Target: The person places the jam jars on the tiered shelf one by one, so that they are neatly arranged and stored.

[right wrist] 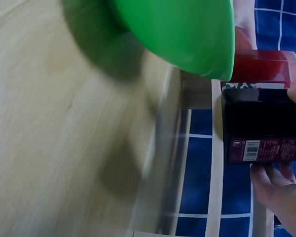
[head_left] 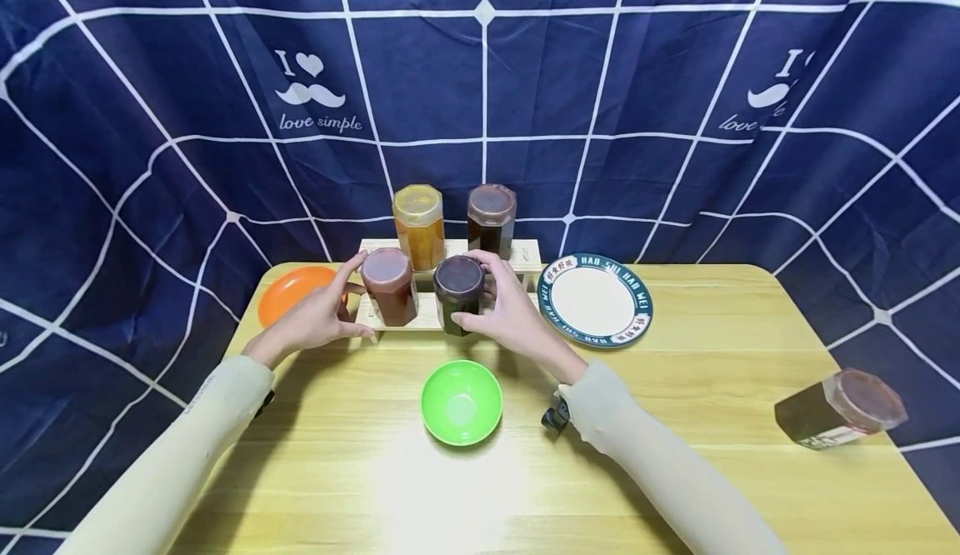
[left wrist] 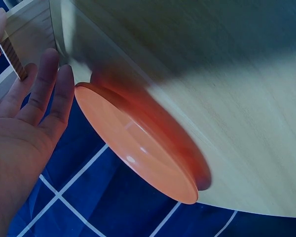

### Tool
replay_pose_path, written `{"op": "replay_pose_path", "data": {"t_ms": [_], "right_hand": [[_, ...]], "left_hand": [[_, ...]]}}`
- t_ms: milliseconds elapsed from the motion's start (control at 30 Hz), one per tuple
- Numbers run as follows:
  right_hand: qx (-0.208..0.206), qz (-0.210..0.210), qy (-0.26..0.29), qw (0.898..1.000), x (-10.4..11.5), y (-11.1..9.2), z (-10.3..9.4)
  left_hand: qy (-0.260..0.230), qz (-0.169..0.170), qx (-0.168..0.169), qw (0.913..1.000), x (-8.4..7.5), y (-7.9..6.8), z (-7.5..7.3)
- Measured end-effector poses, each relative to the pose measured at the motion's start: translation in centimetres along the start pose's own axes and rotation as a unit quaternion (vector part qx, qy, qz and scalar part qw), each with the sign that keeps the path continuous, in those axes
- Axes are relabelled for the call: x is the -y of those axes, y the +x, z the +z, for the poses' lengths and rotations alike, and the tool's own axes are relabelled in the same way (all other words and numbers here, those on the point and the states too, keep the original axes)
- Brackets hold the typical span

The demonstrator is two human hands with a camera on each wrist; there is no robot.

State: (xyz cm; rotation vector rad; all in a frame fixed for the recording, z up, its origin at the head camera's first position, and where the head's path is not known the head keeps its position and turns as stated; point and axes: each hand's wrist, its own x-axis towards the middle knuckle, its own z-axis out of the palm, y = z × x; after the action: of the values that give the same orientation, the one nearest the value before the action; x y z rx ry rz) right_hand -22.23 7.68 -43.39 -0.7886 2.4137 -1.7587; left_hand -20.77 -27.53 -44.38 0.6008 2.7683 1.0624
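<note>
A stepped wooden rack [head_left: 527, 253] stands at the back of the table. My right hand [head_left: 513, 309] grips a dark purple-black jar [head_left: 459, 278] at the front step, thumb on the near side and fingers behind; the right wrist view shows its barcode label [right wrist: 251, 150]. Left of it stands a reddish-brown jar [head_left: 390, 287]. My left hand [head_left: 318, 313] is at the rack's left end, beside that jar. Its fingers [left wrist: 35, 101] look extended against the wooden end in the left wrist view. On the upper step are a yellow-orange jar [head_left: 420, 234] and a dark brown jar [head_left: 491, 226].
An orange plate [head_left: 288, 290] lies behind my left forearm. In front of the rack sits a green bowl [head_left: 461, 405]. A white plate with a blue-green rim [head_left: 636, 288] lies right of the rack. Another dark jar [head_left: 836, 409] stands at the table's right edge.
</note>
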Motion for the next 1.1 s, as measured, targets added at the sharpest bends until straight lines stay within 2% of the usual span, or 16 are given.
{"op": "replay_pose_path", "data": {"t_ms": [167,433,700,1100], "right_hand": [[-0.019,-0.003,-0.021,1.0,-0.16,-0.3,0.12],[-0.042,0.006,-0.016,0.999,-0.16,-0.78,0.44],[-0.049,0.005,-0.026,0.998,0.07,-0.91,0.62],[-0.046,-0.007,-0.006,0.999,-0.24,-0.94,0.85]], "left_hand": [[0.001,-0.001,0.0,1.0,-0.03,-0.01,0.06],[0.0,0.002,-0.002,1.0,0.09,-0.01,0.1],[0.001,0.005,-0.005,1.0,0.17,-0.06,0.12],[0.003,0.004,-0.006,1.0,0.2,-0.11,0.22]]}}
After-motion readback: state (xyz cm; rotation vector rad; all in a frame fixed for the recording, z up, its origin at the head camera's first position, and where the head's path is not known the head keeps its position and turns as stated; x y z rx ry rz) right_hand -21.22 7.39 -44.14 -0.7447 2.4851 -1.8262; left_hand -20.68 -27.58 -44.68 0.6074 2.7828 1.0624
